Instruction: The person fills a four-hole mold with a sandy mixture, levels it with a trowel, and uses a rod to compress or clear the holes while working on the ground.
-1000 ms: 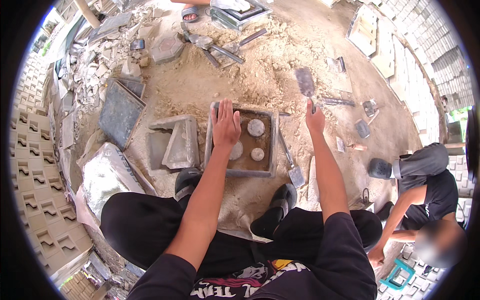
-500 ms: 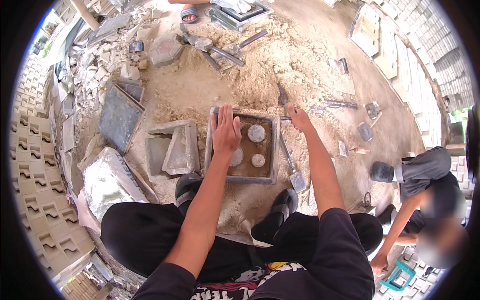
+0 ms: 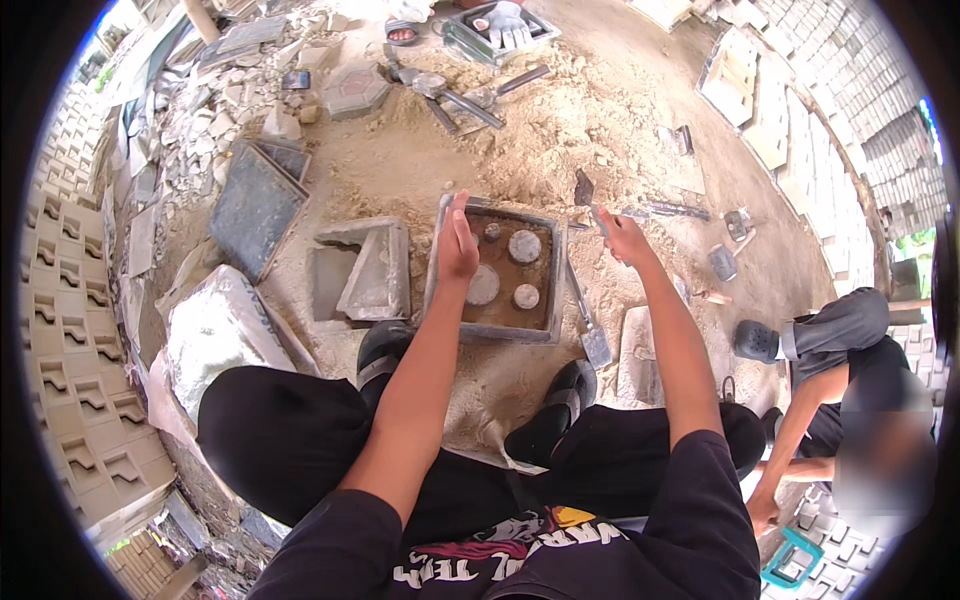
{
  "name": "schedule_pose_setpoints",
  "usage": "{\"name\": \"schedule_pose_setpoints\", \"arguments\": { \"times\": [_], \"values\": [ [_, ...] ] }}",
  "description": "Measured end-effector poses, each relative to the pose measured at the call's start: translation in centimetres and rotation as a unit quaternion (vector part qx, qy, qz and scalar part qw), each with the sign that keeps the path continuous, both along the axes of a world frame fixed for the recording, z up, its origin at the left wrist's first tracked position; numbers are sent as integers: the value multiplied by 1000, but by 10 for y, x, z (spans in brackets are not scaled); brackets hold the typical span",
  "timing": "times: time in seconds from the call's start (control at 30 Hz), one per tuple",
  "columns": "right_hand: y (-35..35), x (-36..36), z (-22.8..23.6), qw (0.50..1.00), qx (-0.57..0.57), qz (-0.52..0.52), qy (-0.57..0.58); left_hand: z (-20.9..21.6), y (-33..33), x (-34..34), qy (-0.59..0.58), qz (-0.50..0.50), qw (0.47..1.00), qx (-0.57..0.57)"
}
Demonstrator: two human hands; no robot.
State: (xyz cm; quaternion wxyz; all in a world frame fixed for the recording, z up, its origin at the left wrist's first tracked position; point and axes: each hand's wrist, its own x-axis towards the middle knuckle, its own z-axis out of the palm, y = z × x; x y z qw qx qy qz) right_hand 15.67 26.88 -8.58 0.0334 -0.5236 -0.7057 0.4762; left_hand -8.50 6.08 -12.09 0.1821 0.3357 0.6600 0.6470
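Observation:
A square grey mould frame (image 3: 505, 334) lies on the sand in front of me. Several round grey discs of different sizes sit in the brown material inside it, among them a large one (image 3: 524, 246). My left hand (image 3: 458, 242) is at the frame's left wall, turned on edge with fingers straight and together, holding nothing; whether it touches the wall I cannot tell. To the right of the frame, my right hand (image 3: 627, 241) is closed round the handle of a small trowel (image 3: 584, 188), its dark blade pointing away from me above the sand.
Another trowel (image 3: 596, 347) lies by the frame's right side. Left of the frame is a broken concrete box (image 3: 390, 275), then dark slabs (image 3: 250, 205). Beyond are a sand heap (image 3: 580, 120) and a co-worker's gloved hand (image 3: 509, 25); another person (image 3: 820, 395) sits at right.
My left hand has turned from palm-down over the frame's left wall to on edge. My right hand has shifted right with the trowel, away from the frame. The view has shifted slightly.

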Motion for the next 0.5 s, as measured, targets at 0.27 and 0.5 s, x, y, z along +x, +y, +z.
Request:
{"name": "schedule_pose_setpoints", "arguments": {
  "times": [0.27,0.5],
  "values": [
    [-103,-42,47,998,-40,31,-22,-23,-1,-24,-215,41,963,158],
    [-200,-88,53,999,-23,17,-17,-29,8,-38,17,-46,999,-22]
  ]
}}
